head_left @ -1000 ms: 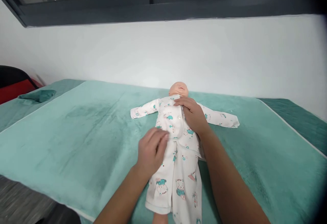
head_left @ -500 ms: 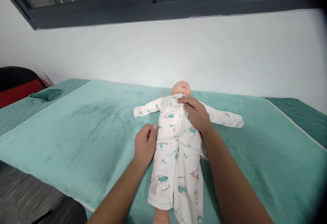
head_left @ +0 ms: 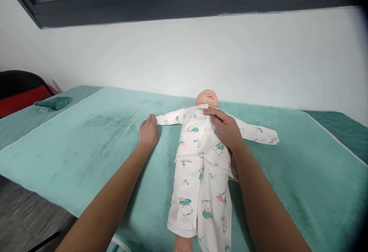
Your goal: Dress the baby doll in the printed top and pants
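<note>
A baby doll [head_left: 207, 98] lies on its back, dressed in a white printed shirt [head_left: 192, 135] and matching trousers [head_left: 186, 190]. My left hand [head_left: 148, 131] is at the end of the left-hand sleeve [head_left: 171, 117], its fingers closed around the cuff, which they cover. Across the doll's upper chest rests my right hand [head_left: 225, 126], fingers stretched out near the shirt's front opening. The right-hand sleeve [head_left: 260, 134] lies spread out flat. One bare foot [head_left: 183, 243] sticks out below a trouser leg; the other leg's end is cut off by the frame.
The doll lies on a green plush cover [head_left: 94, 148] with pale edging, set against a white wall [head_left: 184, 56]. A dark window frame [head_left: 201, 7] runs above. At the far left are a black and red chair-like object [head_left: 23, 95] and a crumpled green cloth [head_left: 54, 103].
My left hand has moved from the side of the shirt up and left to the sleeve end. My right hand stays on the chest. The view has shifted slightly.
</note>
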The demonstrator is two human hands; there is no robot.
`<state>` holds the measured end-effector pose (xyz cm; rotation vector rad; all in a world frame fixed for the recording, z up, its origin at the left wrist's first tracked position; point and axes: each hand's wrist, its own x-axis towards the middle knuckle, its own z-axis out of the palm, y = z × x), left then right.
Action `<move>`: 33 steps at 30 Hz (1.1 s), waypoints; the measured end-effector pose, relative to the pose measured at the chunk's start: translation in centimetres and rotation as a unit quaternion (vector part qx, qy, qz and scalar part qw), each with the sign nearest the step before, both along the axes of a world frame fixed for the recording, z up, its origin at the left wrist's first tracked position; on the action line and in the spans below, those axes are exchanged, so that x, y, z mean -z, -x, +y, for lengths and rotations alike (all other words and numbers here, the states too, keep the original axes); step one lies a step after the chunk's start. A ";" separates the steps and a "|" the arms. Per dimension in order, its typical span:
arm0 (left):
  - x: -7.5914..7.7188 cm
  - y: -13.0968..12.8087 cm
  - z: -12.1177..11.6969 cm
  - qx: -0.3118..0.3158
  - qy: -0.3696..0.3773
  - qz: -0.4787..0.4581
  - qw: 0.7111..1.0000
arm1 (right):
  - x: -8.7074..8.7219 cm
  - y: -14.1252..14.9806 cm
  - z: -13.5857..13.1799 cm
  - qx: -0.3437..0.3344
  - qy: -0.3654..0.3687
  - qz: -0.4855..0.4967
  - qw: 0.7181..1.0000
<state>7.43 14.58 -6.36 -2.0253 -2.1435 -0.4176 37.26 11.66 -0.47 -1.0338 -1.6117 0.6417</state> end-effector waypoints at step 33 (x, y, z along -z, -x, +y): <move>-9.3 -15.0 4.4 0.226 0.051 -0.421 0.877 | 2.3 -4.7 4.7 0.165 0.138 -0.154 0.964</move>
